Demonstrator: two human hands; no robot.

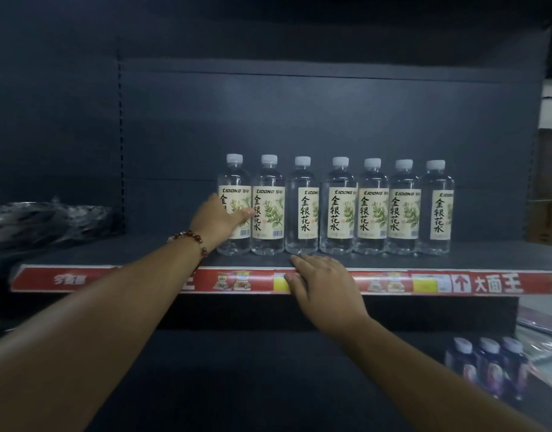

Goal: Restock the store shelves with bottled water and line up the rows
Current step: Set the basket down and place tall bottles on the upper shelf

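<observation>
In front of you stands a dark blue-grey metal shelf unit [299, 126] with a flat matte back panel and a perforated upright at the left. Its middle shelf board [143, 255] carries a glossy red price strip [377, 283] along the near edge, with two yellow tags stuck on it.

On that board, right of centre, seven clear plastic water bottles [338, 207] stand upright in one row, shoulder to shoulder, each with a ribbed white screw cap and a cream paper label printed with black characters and green leaves.

At the far left lies a crumpled sheet of shiny plastic wrap [43, 219]. At the lower right, three dark blue bottles [489, 366] with pale caps stand close together.

Your left hand [217, 221], a red beaded bracelet [192, 241] on its wrist, wraps the leftmost clear bottle [234, 207], thumb across its label. Your right hand [323, 283] rests flat on the shelf's near edge, fingers straight and close together, fingertips just before the third bottle.
</observation>
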